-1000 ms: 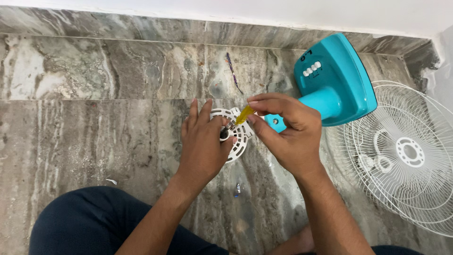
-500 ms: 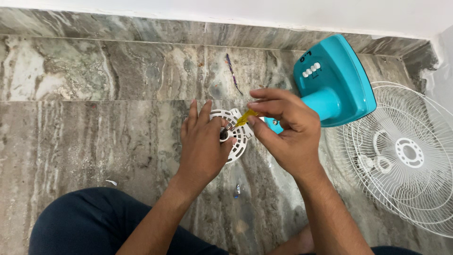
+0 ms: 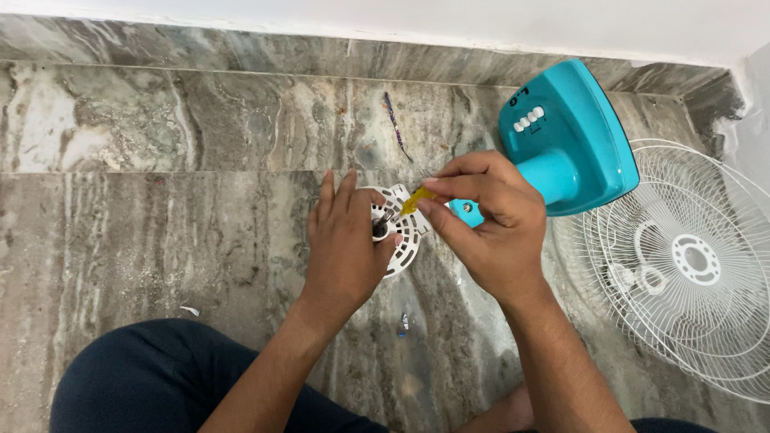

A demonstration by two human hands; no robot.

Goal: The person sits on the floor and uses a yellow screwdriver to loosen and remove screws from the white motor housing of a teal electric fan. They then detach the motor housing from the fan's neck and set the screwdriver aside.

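My left hand (image 3: pixel 346 240) grips a round white vented fan motor cover (image 3: pixel 406 227) standing on the marble floor, fingers wrapped over its left side. My right hand (image 3: pixel 485 232) pinches a small yellow-handled screwdriver (image 3: pixel 415 200), whose metal tip points down-left into the dark hole at the cover's centre. The teal fan body (image 3: pixel 573 140) with white buttons lies just right of my right hand, its neck joining the cover behind my fingers.
A white wire fan grille (image 3: pixel 694 261) lies flat on the floor at the right. A thin purple strip (image 3: pixel 395 120) lies on the raised marble step behind. Small scraps (image 3: pixel 403 322) sit on the floor near my dark-trousered knees (image 3: pixel 152 377). A white wall runs along the top.
My right hand's fingers have shifted slightly around the screwdriver handle, turning it in place. The left hand and the cover stay where they were.
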